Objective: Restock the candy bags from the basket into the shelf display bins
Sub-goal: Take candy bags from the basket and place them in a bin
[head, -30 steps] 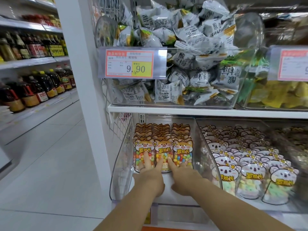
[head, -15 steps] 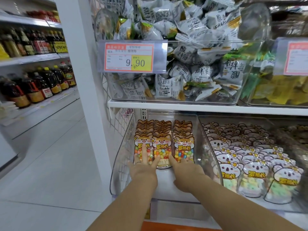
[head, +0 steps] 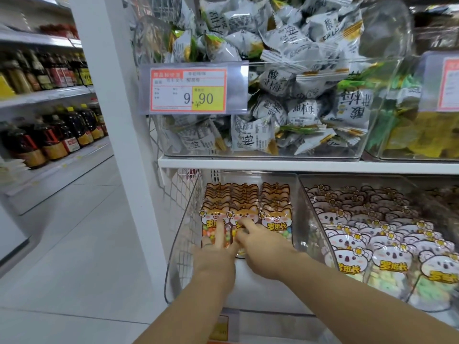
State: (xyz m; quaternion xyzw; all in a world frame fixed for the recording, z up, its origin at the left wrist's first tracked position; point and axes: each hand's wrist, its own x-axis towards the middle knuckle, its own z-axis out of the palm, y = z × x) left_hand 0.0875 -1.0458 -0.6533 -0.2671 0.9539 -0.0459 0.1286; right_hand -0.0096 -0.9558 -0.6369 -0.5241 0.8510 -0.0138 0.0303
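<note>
Three rows of candy bags (head: pixel 246 212) fill clear bin (head: pixel 181 247), both hands touching.

Left hand (head: pixel 215 261) and right hand (head: pixel 262 254) are covering the lower fronts of the orange fox-print candy bags (head: pixel 275 220). Beside those bags, the white koala-print candy bags (head: pixel 387 263) are running off the right edge. Red-and-yellow price tag (head: pixel 188 90) small print is blurring out.

Three rows of candy bags (head: pixel 246 207) stand in the left bin (head: pixel 178 244) on the lower shelf (head: pixel 273 309), toward its back. A second bin (head: pixel 320 234) of bags sits just right. On the upper shelf (head: pixel 298 166), a bin (head: pixel 273 150) holds packets behind a price tag (head: pixel 188 90).
</note>
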